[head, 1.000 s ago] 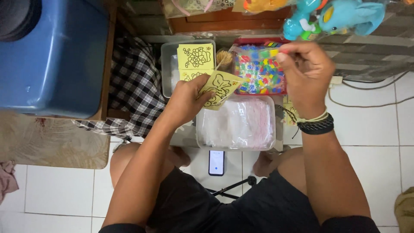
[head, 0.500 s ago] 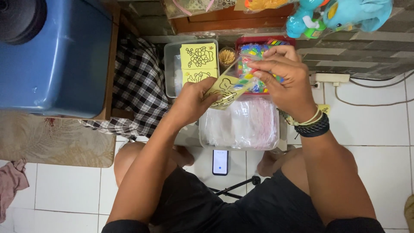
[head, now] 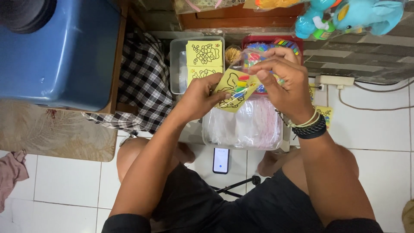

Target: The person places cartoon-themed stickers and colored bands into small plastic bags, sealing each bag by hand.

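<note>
While the person sits on the white tiled floor w/ knees apart, the left hand pinches a small yellow square card printed with a black outline drawing by its left edge, tilted face-up toward the head cam so the picture side stays readable. The right hand closes its fingertips on thin coloured bits, prob. small tubes, at the card's right corner; exactly what they are can't be told. Card is held above a clear plastic box of transparent bags, just in front of the body, so bags are within reach. Behind it, a grey tub holding more yellow outline cards and a red tray of multicoloured pieces sit side by side, near both hands. A black phone lies between the legs on the tiles
</note>
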